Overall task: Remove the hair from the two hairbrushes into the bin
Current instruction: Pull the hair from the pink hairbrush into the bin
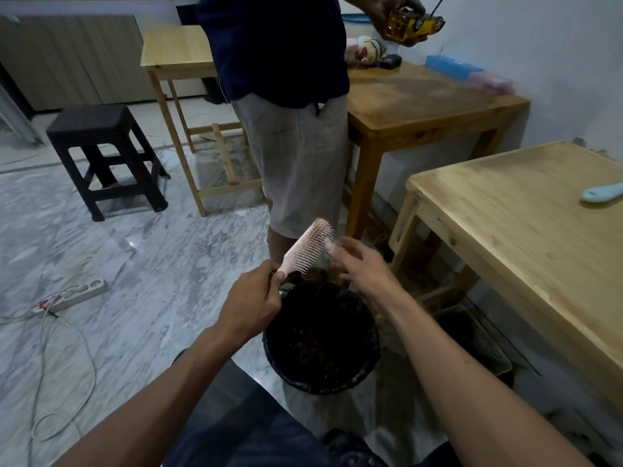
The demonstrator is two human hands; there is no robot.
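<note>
My left hand (251, 303) grips the handle of a pink hairbrush (308, 247), holding it tilted with the bristles facing right, just above the far rim of the bin. My right hand (360, 264) is beside the brush head, its thumb and forefinger pinched on a faint wisp of hair (332, 246) at the bristles. The bin (320, 382) is round, lined with a black bag, and stands on the floor directly below both hands. A second, light blue hairbrush (603, 193) lies on the wooden table at the right edge.
A person in grey shorts (300, 156) stands just beyond the bin, holding a yellow toy car (413, 23). Wooden tables (526, 251) stand right and behind. A black stool (101, 156) and a power strip with cables (77, 293) are on the marble floor to the left.
</note>
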